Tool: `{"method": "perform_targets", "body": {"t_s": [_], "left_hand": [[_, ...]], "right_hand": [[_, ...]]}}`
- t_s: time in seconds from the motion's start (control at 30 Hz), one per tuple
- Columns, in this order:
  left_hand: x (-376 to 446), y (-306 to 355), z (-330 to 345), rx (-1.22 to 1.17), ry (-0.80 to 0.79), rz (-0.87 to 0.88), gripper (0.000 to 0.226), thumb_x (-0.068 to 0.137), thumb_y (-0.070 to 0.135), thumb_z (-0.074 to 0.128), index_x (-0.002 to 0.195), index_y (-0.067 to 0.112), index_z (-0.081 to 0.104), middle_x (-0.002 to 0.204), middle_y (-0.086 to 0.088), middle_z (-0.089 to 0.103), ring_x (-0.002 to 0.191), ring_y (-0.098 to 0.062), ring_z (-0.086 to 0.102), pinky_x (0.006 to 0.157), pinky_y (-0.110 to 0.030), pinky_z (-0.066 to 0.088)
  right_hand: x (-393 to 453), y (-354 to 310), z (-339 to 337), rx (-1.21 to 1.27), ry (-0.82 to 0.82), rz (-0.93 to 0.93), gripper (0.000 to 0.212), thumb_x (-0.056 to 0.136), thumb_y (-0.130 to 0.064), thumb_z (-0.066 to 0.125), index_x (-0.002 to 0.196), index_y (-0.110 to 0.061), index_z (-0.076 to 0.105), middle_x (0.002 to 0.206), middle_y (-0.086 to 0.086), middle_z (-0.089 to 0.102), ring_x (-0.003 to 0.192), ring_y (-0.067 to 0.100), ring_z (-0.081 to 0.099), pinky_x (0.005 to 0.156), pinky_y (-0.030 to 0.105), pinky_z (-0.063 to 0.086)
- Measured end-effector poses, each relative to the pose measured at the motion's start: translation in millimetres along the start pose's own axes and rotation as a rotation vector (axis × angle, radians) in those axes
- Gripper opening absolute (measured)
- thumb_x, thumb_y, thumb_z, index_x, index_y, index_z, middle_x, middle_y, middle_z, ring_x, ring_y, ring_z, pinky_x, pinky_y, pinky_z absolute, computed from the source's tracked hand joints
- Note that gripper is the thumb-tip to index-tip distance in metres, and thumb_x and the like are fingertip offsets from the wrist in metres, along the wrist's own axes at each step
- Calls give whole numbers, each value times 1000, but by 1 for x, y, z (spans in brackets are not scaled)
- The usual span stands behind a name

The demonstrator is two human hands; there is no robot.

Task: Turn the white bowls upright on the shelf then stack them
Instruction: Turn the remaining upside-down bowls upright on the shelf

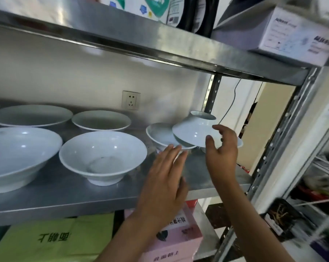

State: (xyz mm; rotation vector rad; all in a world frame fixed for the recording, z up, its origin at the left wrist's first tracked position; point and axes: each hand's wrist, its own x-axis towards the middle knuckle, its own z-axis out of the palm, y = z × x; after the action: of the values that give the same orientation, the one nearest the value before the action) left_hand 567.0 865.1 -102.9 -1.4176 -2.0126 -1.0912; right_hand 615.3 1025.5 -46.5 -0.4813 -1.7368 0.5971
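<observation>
Upside-down bowl (194, 129) rests tilted on upright bowl (159, 134)

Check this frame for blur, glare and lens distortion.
Head view: motion blur smears the left hand and the right-hand racks; bright highlights dot the front upright bowl and the inverted bowl; a reflection streaks the upper shelf; the wide-angle lens bows and tilts the shelving.
</observation>
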Motion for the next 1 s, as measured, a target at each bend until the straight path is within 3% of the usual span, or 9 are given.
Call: {"method": "perform_targets", "body": {"t_s": [0.13, 0.3, 0.4, 0.5, 0.63, 0.73, 0.8, 0.9, 1.0], "left_hand": [[39, 3, 23, -73, 2, -91, 60, 99, 27, 46, 153, 27, 19, 161, 9, 13, 148, -6, 1, 121, -35, 16], [77, -6, 48, -84, 11, -162, 63, 95, 22, 52, 151, 21, 24, 159, -1, 22, 147, -18, 18, 117, -42, 28], [84, -14, 57, -80, 51, -201, 63, 93, 19, 56, 149, 17, 27, 156, -4, 27, 144, -21, 26, 115, -42, 32], [82, -17, 58, -56, 53, -237, 63, 92, 18, 56, 149, 16, 28, 156, -5, 28, 143, -21, 27, 116, -38, 30], [80, -19, 53, -45, 67, -272, 63, 92, 16, 57, 149, 14, 29, 154, -7, 30, 141, -22, 31, 114, -28, 26], [75, -15, 47, -72, 61, -289, 62, 92, 15, 56, 148, 15, 30, 155, -5, 30, 139, -20, 32, 109, -21, 23], [71, -12, 42, -115, 54, -308, 61, 94, 18, 55, 149, 19, 28, 155, 1, 28, 138, -15, 31, 105, -21, 27], [70, -7, 31, -184, 58, -335, 57, 95, 21, 53, 147, 24, 29, 152, 6, 31, 130, -10, 36, 99, -25, 39], [73, 1, 21, -303, 79, -383, 52, 97, 25, 53, 145, 24, 33, 146, 8, 38, 124, -5, 39, 98, -22, 34]], "right_hand": [[42, 27, -3, -15, -63, 128, 41, 90, -24, 63, 130, -22, 52, 129, -5, 51, 114, 6, 44, 97, 22, 34], [85, 55, 10, -130, -297, 201, 60, 86, -41, 66, 140, -26, 44, 137, 6, 50, 125, 24, 48, 96, 27, 34], [102, 67, 22, -162, -396, 223, 59, 84, -46, 66, 137, -26, 48, 136, 5, 53, 123, 25, 50, 98, 31, 37], [110, 71, 27, -170, -456, 244, 50, 84, -44, 67, 127, -22, 57, 132, 3, 58, 118, 23, 53, 88, 26, 36], [112, 68, 30, -165, -428, 262, 41, 84, -40, 68, 117, -19, 60, 125, 3, 61, 101, 17, 53, 81, 25, 35], [104, 60, 27, -140, -365, 282, 37, 83, -37, 68, 114, -19, 60, 123, 4, 62, 106, 21, 56, 85, 29, 40], [95, 53, 24, -123, -325, 295, 36, 83, -36, 69, 114, -20, 61, 121, 4, 63, 108, 25, 57, 90, 33, 43], [78, 42, 15, -72, -253, 249, 32, 83, -36, 69, 108, -18, 61, 113, 1, 63, 103, 21, 57, 82, 27, 39], [58, 30, -1, 14, -192, 183, 33, 82, -36, 71, 108, -19, 60, 108, -2, 63, 100, 18, 57, 80, 25, 40]]}}
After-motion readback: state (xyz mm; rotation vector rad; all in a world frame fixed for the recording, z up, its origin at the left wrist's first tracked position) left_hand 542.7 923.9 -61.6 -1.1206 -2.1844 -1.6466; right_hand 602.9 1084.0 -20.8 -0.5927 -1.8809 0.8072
